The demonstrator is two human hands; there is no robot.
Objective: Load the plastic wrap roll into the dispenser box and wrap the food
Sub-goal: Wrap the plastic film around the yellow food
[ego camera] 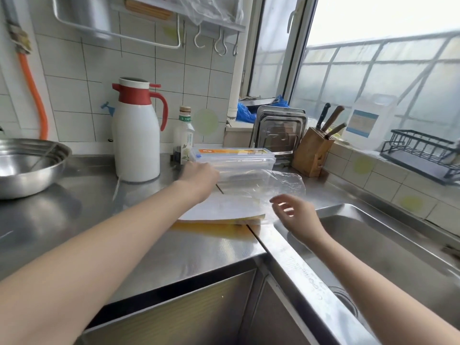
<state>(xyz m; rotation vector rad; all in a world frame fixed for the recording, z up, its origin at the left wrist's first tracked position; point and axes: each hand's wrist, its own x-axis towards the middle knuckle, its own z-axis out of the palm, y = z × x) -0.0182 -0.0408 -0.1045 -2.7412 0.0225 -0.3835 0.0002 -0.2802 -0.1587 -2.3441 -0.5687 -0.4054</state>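
Left hand (199, 176) reaches forward, its grip resting on the dispenser box (234, 159) at the steel surface's (74, 220) back; whether its fingers curl is hidden. Right hand (296, 215) hovers, fingers apart, beside the pulled-out plastic wrap (268, 188).

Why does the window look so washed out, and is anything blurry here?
Head view: daylight overexposes the window; the steel counter shows soft glare; the right hand is motion-blurred; the wide lens bends the wall tiles.

tiled wall (139, 70), steel counter (74, 220) (daylit), window (373, 58)
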